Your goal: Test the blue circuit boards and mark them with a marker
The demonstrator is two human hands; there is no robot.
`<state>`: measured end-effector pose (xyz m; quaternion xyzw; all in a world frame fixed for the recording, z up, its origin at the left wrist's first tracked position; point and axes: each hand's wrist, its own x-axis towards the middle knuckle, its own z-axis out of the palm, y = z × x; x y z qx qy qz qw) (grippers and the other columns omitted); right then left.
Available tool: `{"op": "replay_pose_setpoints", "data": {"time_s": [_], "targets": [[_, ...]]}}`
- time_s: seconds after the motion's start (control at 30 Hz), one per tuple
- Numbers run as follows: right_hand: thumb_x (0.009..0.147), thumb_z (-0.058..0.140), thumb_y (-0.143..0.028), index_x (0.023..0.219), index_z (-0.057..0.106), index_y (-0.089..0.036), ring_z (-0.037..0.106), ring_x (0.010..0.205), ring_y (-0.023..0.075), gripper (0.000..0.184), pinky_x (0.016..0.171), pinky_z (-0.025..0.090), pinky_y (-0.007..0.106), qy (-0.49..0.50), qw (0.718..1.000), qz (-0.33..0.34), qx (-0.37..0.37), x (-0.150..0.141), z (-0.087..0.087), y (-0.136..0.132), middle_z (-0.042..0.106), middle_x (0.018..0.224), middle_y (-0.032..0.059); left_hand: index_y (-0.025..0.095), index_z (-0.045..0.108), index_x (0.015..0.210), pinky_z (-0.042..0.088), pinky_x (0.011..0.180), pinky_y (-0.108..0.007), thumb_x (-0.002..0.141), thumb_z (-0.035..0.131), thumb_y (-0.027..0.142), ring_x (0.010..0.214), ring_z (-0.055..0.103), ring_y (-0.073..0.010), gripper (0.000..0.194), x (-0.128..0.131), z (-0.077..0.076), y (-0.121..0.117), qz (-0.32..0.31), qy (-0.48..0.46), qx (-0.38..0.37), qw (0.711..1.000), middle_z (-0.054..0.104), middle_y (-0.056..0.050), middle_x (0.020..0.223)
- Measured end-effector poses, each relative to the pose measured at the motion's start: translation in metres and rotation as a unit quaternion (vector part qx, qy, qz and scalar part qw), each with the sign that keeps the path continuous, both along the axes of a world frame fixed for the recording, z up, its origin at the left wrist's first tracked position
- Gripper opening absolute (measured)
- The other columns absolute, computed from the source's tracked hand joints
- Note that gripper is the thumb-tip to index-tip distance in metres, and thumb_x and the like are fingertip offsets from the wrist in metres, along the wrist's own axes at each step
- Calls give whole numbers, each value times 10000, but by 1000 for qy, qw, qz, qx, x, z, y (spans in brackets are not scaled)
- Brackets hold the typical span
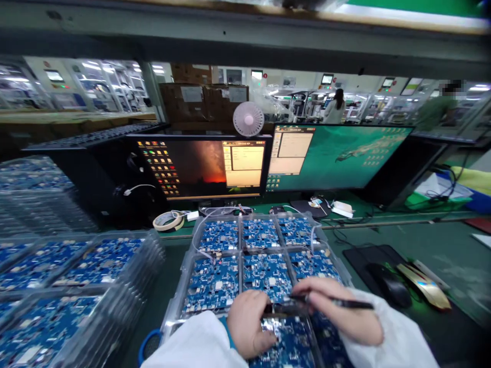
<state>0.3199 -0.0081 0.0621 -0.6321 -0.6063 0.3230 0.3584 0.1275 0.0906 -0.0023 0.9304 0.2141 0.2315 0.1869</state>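
Note:
A clear plastic tray [177,296] in front of me holds blue circuit boards [215,280] in its compartments. My left hand [249,324] is closed at the left edge of a near circuit board [289,342], its thumb over the board's face; part of its grip is hidden. Between the thumb and fingers of my right hand [341,309] is a black pen [355,304], its tip end near that board's far edge. A dark strip lies between the hands, too blurred to name. A thin white cable runs over the tray's left side onto a board.
Stacked trays of boards [126,306] stand at left. Two monitors [199,166] and a pink fan [248,118] are behind the tray, with a tape roll [169,221] nearby. Right are a black mouse [389,284] and a gold mouse [424,286]. Blue scissors handles [148,345] lie left. People are farther back.

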Motion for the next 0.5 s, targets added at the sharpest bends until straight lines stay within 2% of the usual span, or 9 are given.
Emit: {"op": "replay_pose_setpoints", "data": {"time_s": [0.1, 0.17, 0.23, 0.33, 0.4, 0.5], "targets": [[790, 359, -396, 835, 603, -160, 534, 672, 149, 342, 592, 432, 244, 24, 982, -184, 13, 41, -7, -5, 590, 756, 42, 180, 469, 699, 365, 521, -294, 641, -120, 720, 573, 461, -180, 801, 0, 0, 3, -7, 5, -18, 1000, 477, -43, 628], [770, 367, -388, 787, 602, -156, 525, 636, 145, 330, 566, 409, 233, -12, 965, -261, -2, 65, -23, -7, 577, 675, 26, 179, 470, 716, 367, 532, -296, 651, -99, 721, 587, 463, -184, 789, 1, 0, 4, -17, 13, -23, 1000, 480, -44, 643], [754, 370, -369, 764, 602, -159, 528, 637, 146, 313, 571, 396, 230, -41, 955, -292, -33, 81, -42, -7, 574, 642, 12, 180, 471, 730, 369, 541, -301, 655, -91, 721, 601, 470, -190, 784, 2, 0, 5, -22, 20, -27, 999, 490, -47, 655], [739, 358, -335, 745, 600, -158, 526, 606, 139, 300, 559, 385, 223, -37, 951, -300, -66, 88, -64, -9, 568, 601, -4, 182, 466, 733, 370, 545, -306, 662, -83, 718, 615, 476, -199, 770, 3, 0, 7, -26, 23, -32, 999, 499, -51, 664], [731, 345, -310, 725, 598, -155, 518, 580, 132, 297, 553, 381, 220, -26, 949, -305, -72, 88, -72, -10, 558, 571, -10, 182, 459, 721, 367, 538, -305, 667, -83, 712, 606, 470, -196, 760, 4, 0, 7, -31, 21, -33, 999, 493, -49, 653], [722, 336, -288, 696, 594, -151, 510, 565, 128, 293, 552, 378, 220, -17, 949, -308, -66, 88, -74, -12, 551, 551, -11, 178, 452, 716, 365, 534, -306, 671, -84, 709, 593, 463, -191, 756, 6, 1, 8, -37, 25, -39, 998, 481, -45, 637]]}}
